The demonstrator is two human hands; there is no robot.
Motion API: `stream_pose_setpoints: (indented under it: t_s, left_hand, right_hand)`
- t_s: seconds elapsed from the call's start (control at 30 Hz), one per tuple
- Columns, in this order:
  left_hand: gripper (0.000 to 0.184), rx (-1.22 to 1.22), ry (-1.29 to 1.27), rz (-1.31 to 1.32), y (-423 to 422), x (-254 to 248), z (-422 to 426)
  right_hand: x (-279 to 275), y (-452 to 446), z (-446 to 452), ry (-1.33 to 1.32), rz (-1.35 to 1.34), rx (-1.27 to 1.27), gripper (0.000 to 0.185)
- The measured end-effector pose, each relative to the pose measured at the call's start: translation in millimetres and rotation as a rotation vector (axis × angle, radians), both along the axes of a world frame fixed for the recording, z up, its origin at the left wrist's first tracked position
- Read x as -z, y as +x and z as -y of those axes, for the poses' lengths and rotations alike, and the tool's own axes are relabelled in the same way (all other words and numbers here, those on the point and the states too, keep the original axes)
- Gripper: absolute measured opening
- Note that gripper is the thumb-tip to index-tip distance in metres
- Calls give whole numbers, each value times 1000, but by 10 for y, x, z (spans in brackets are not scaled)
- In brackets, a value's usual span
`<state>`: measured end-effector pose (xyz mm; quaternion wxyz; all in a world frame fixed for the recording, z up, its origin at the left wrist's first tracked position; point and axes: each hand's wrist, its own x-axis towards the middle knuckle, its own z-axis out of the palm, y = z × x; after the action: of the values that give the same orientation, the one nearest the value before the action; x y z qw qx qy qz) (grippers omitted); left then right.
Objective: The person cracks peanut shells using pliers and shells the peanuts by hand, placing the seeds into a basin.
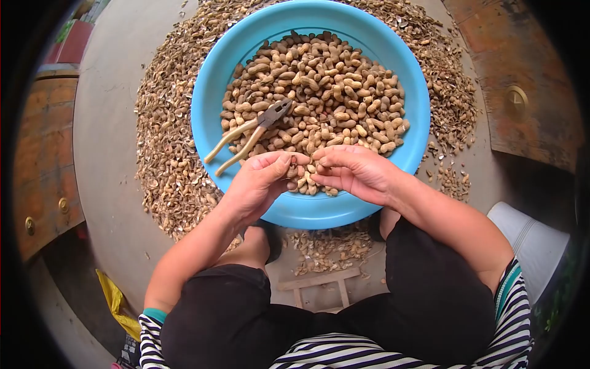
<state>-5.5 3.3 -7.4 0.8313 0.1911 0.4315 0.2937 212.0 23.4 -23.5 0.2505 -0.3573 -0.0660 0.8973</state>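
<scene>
Over the near rim of a blue basin (206,117), my left hand (261,178) pinches a small reddish-brown peanut (294,161) between thumb and forefinger. Just right of it, my right hand (356,172) has its thumb and forefinger pressed together; whatever they grip is too small to make out. Unshelled peanuts (332,92) fill much of the basin, and several lie right below my fingertips. Pliers (261,126) with cream handles rest on the peanuts, their jaws pointing up and right and the handles over the basin's left rim.
Broken peanut shells (169,129) lie thick on the grey floor around the basin. A low wooden stool or frame (319,280) is between my legs. Wooden furniture (52,147) stands left, with more (522,80) at right. A grey-white container (531,243) sits by my right arm.
</scene>
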Motion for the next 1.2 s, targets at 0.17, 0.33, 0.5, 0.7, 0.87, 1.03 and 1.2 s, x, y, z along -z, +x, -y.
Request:
stream_pose_setpoints:
  t_s: [0.17,0.33,0.5,0.7,0.87,1.03,1.2]
  left_hand:
    - [33,4,20,62,-6,-18,-7]
    - [23,433,931,-997,-8,-39,-73]
    - [21,119,475,-582,23,-23,-34]
    - [26,-3,225,-231,19,59,41]
    - [28,-58,137,-157,28,70,75]
    - [27,26,246,-260,52,-10,68]
    - [21,82,519,-443,28,86,75]
  right_hand:
    - [-23,-18,2,-2,79,-67,20]
    - [-30,-11,19,-20,113,-134,21]
    - [-41,-55,60,-39,153,-248,22]
    - [-39,-150,73,43,-59,-220,20]
    - [-6,-178,120,42,-66,-182,20]
    - [-11,-202,135,-6,-55,-137,21]
    - [33,-195,124,36,-81,-143,24]
